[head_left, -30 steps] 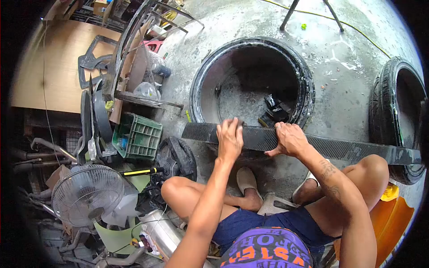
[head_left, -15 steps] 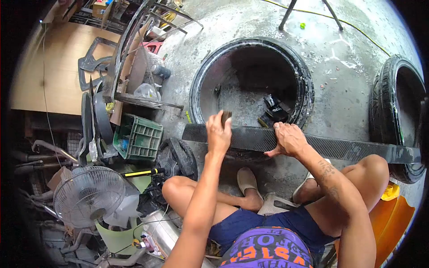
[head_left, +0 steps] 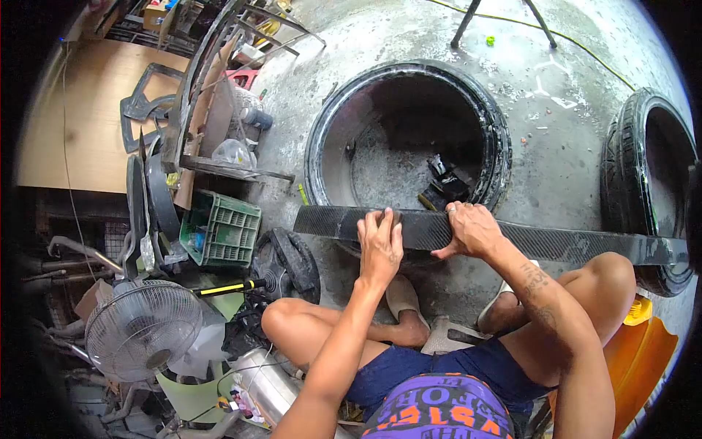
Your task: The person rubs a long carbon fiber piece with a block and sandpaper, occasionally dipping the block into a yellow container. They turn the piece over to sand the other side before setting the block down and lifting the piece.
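Strip of long, black, woven-patterned material [head_left: 424,233] across round black rubber tyre [head_left: 501,139], beneath left hand [head_left: 381,247] with small dark block [head_left: 396,217] pinched under fingers, in clasp of right hand [head_left: 474,228].

Gap between large tire [head_left: 499,132] and right-hand tire [head_left: 618,168], patterned strip [head_left: 556,243] across front

Carbon-weave strip [head_left: 420,229]: long, narrow, black, diagonally patterned
Strip pose: laid left to right, extended across near side of middle tyre [head_left: 499,139] to right tyre [head_left: 619,168]
Small block [head_left: 396,217]: dark, held at strip's left part, mostly hidden by left hand [head_left: 381,247]
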Action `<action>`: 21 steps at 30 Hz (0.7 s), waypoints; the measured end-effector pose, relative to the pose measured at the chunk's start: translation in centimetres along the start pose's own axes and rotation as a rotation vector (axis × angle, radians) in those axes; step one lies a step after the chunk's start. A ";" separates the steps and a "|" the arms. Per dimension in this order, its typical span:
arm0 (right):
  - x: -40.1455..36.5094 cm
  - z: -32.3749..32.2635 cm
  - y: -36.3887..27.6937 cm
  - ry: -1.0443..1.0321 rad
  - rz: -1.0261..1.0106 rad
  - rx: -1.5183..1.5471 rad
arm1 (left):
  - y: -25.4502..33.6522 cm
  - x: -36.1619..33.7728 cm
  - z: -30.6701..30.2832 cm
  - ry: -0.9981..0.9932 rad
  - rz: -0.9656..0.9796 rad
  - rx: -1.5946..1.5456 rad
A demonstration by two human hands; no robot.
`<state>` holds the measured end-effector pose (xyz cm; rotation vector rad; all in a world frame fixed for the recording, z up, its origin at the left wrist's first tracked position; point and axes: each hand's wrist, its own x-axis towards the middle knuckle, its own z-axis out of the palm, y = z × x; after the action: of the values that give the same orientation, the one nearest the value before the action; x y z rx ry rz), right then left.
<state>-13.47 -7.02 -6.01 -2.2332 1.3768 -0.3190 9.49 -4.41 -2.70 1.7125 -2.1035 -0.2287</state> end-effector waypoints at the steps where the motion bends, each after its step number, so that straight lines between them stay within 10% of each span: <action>1: -0.1 0.2 0.0 -0.006 0.002 0.000 | -0.5 1.2 0.7 -0.004 -0.004 -0.003; 21: 0.2 -0.9 -0.3 -0.052 0.005 0.030 | -4.7 5.6 -1.2 0.152 -0.097 -0.101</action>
<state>-13.49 -7.33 -5.09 -2.1977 1.3421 -0.2759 13.31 -10.72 -2.21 1.7178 -1.8714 -0.2215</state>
